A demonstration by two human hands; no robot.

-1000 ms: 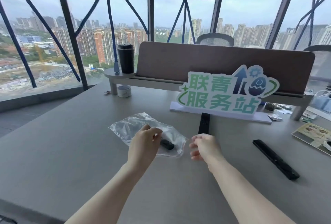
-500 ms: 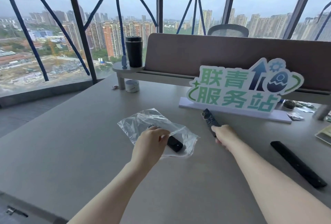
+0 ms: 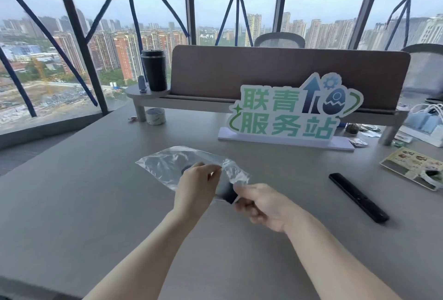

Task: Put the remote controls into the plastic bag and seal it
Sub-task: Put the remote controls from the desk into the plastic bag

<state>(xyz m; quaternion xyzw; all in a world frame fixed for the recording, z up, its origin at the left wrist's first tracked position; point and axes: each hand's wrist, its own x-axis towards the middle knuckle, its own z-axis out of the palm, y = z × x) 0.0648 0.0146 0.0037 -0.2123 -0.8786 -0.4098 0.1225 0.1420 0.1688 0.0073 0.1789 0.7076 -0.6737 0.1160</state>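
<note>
A clear plastic bag (image 3: 167, 167) lies on the grey table (image 3: 84, 203) in the middle of the view. My left hand (image 3: 196, 189) pinches the bag's upper edge at its open right end. My right hand (image 3: 261, 206) grips a black remote control (image 3: 225, 191), blurred, with its far end at the bag's mouth. Something dark (image 3: 185, 169) shows inside the bag, mostly hidden behind my left hand. Another long black remote control (image 3: 358, 197) lies on the table to the right, apart from both hands.
A green and white sign (image 3: 292, 112) on a white base stands behind the bag. A raised shelf with a brown screen (image 3: 275, 72) carries a black tumbler (image 3: 154, 69). A tape roll (image 3: 155, 116) sits under it. Leaflets and clutter (image 3: 412, 165) lie far right.
My right hand picked up the remote that lay before the sign and carried it left and nearer, to the bag's mouth. My left hand kept hold of the bag's edge.
</note>
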